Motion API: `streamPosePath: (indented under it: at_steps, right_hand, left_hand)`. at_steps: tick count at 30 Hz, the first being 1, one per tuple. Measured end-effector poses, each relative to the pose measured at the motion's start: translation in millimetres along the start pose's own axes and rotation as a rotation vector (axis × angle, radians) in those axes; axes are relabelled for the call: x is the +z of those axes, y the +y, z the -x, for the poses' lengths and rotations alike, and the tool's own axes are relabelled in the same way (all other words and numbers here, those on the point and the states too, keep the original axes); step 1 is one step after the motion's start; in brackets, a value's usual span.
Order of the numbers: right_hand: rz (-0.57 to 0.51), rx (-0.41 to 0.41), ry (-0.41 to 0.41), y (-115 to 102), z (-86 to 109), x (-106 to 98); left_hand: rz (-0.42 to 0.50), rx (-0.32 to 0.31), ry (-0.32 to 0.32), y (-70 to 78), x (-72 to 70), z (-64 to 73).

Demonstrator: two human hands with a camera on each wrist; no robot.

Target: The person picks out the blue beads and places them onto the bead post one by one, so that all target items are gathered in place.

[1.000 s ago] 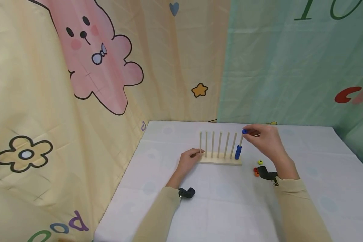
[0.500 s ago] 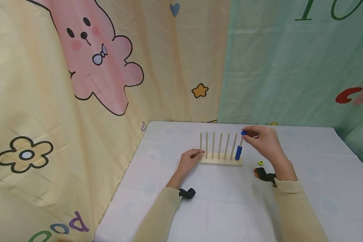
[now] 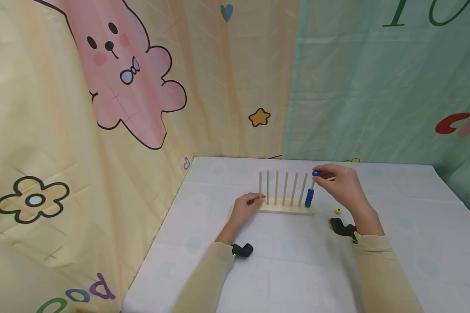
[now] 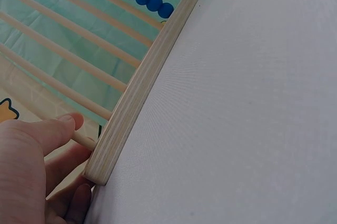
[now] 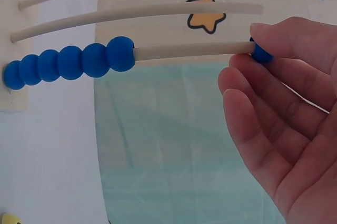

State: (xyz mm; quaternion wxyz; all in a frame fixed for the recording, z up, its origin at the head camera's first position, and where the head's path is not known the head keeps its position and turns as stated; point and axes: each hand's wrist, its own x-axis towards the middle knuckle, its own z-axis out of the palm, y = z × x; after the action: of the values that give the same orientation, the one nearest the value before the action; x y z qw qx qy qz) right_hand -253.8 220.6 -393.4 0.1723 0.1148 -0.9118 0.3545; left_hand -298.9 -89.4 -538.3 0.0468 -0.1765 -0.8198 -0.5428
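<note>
A wooden peg rack (image 3: 286,209) stands upright on the white table, with a row of thin pegs. My left hand (image 3: 244,208) grips its left end, thumb and fingers around the endmost peg (image 4: 83,140) close to the base. On the rightmost peg sits a stack of several blue beads (image 5: 71,62). My right hand (image 3: 342,184) pinches another blue bead (image 5: 263,54) between thumb and fingers at that peg's top end. In the right wrist view the peg tip meets this bead, and a bare length of peg separates it from the stack. The other pegs carry no beads.
Right of the rack lies a yellow bead (image 3: 338,211). Red-orange beads (image 3: 331,224) beside it are mostly hidden by the black wrist camera (image 3: 342,228). Printed curtains (image 3: 235,78) hang behind and left of the white table (image 3: 282,269).
My right hand has come down slightly with the blue bead at the peg's top. The wrist camera now covers more of the red-orange beads. My left hand keeps its grip.
</note>
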Motion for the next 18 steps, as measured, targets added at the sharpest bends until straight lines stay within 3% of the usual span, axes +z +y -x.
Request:
streamPosePath:
  at_steps: [18]
  right_hand:
    - [-0.017, 0.019, -0.008, 4.7, 3.8, 7.9]
  left_hand:
    - [0.015, 0.004, 0.007, -0.9, -0.2, -0.4]
